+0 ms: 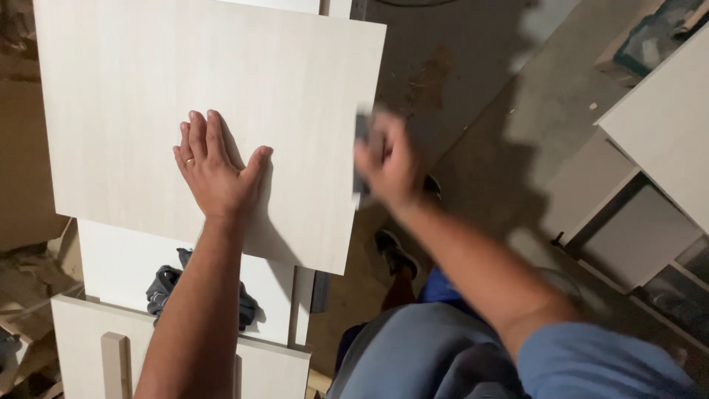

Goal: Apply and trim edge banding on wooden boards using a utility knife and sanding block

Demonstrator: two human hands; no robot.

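Note:
A large pale wood-grain panel [133,89] lies flat on top of other boards. My left hand [214,166] presses flat on it with the fingers together and the thumb spread, holding nothing. My right hand [388,162] is blurred at the panel's right edge, closed around a small dark block [362,129] that touches that edge.
White boards [118,258] lie under the panel, with a dark crumpled cloth [166,284] on one. A pale panel with a wooden strip [114,362] is at the bottom left. White cabinet parts [657,125] stand at right on the dusty concrete floor [458,74]. My shoe [395,251] shows below.

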